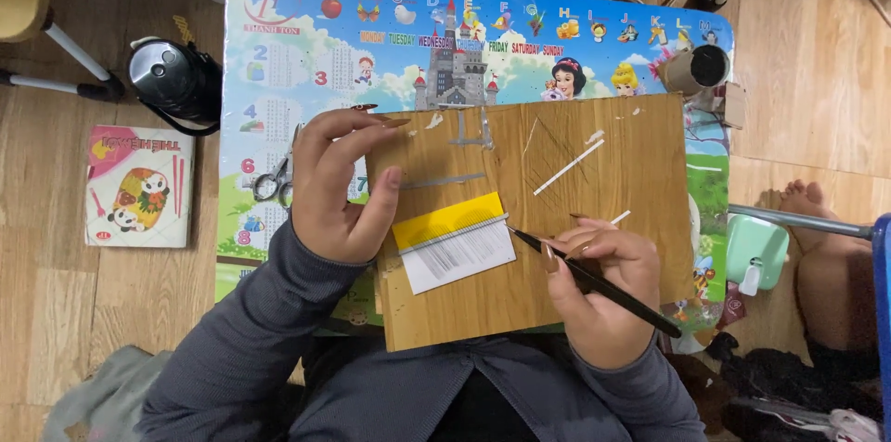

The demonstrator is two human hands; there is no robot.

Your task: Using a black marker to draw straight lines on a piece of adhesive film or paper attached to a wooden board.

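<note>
Underneath everything, the picture-printed desk [278, 80] carries a wooden board [594, 247], which gives a hard cutting surface. On the board lies a yellow and white paper [453, 242], slit into fine strips along its edge. Left hand [334, 191] presses the paper's left end flat, fingers [357, 131] spread, so it cannot slide. Right hand [599, 293] pinches a thin black knife [594, 282] pen-fashion, tip touching the paper's right edge. Scissors [276, 180] lie near, on the desk.

Pale wood-plank floor [817, 61] under a colourful low children's table [278, 71]
</note>
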